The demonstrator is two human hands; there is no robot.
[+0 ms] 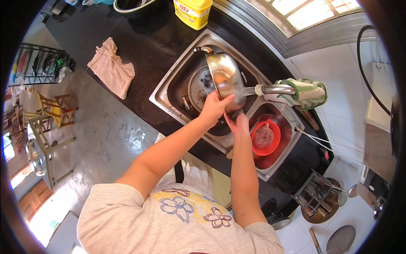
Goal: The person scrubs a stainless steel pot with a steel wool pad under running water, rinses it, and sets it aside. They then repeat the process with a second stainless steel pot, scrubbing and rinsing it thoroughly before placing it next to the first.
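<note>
A shiny steel pot [224, 70] is tipped on its side over the left basin of a double sink [164, 95]. Water sprays from the faucet [277, 89] onto its outer wall. My left hand [215, 109] is closed on the pot's lower edge, thumb on the outside. Just below, my right hand [238, 122] grips the pot around a dark piece at its edge; whether that is a handle or a scrubber I cannot tell. Behind the tilted pot, another metal pot [197, 91] with dark stains sits in the basin, partly hidden.
A red bowl [270, 139] with something pale inside stands in the right basin. Green and white cloth [312, 94] wraps the faucet. On the black counter lie a pink cloth [112, 70] and a yellow container [192, 12]. A rack of utensils [318, 199] stands at lower right.
</note>
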